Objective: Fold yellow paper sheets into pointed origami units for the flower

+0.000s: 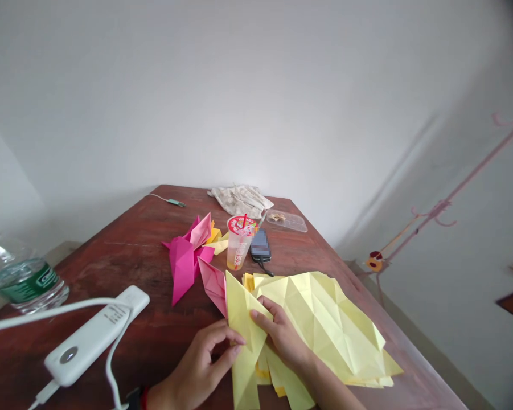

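Observation:
A pale yellow sheet of origami paper (244, 336), folded into a pointed shape with two long legs, stands between my hands near the table's front. My left hand (202, 361) pinches its left edge between thumb and forefinger. From the right, my right hand (282, 336) grips the upper part, thumb on the front face and fingers behind. A stack of creased yellow paper (328, 319) lies under and beside my right hand. Just behind the held piece is a pink folded paper (213, 285). Farther left rests a magenta origami piece (183, 262).
A drink cup (238, 250) with a red straw stands mid-table beside a phone (260, 246). Behind are a crumpled cloth (239, 200) and a clear plastic lid (292, 221). A white power strip (98, 336) with cable and a water bottle (25, 279) are at left.

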The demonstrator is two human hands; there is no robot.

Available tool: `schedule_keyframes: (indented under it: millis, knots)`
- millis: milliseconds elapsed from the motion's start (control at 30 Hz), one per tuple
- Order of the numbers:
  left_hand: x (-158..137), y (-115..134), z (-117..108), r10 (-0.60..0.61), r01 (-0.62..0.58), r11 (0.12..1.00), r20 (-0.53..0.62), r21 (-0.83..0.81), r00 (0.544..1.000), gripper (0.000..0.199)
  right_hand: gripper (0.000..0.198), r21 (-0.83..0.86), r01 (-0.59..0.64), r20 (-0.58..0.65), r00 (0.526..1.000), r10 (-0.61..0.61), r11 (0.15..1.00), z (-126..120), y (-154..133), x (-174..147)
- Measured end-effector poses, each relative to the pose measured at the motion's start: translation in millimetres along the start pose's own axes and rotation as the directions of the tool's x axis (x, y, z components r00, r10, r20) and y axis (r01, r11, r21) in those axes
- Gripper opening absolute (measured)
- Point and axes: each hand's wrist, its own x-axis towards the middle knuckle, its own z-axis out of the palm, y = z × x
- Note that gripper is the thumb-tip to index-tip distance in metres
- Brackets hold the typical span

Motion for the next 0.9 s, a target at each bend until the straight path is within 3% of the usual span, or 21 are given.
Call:
schedule_keyframes:
  millis: [200, 733, 900]
  knots:
    - [5, -2, 0, -0.042, 0.037, 0.998, -0.098, -0.056, 0.994, 0.019, 0.028, 0.035, -0.025, 0.024, 0.999, 0.024, 0.999, 6, -4, 1]
    - [4, -1, 0, 0.030, -0.038, 0.993, -0.078, -0.109, 0.997, 0.015, 0.035, -0.065, -0.044, 0.013, 0.999, 0.045, 0.997, 18, -7, -3]
    - [0, -1, 1, 0.044, -0.050, 0.993, -0.056, -0.109, 0.997, 0.015, 0.039, -0.157, 0.043, -0.051, 0.997, -0.051, 0.987, 20, -19, -5]
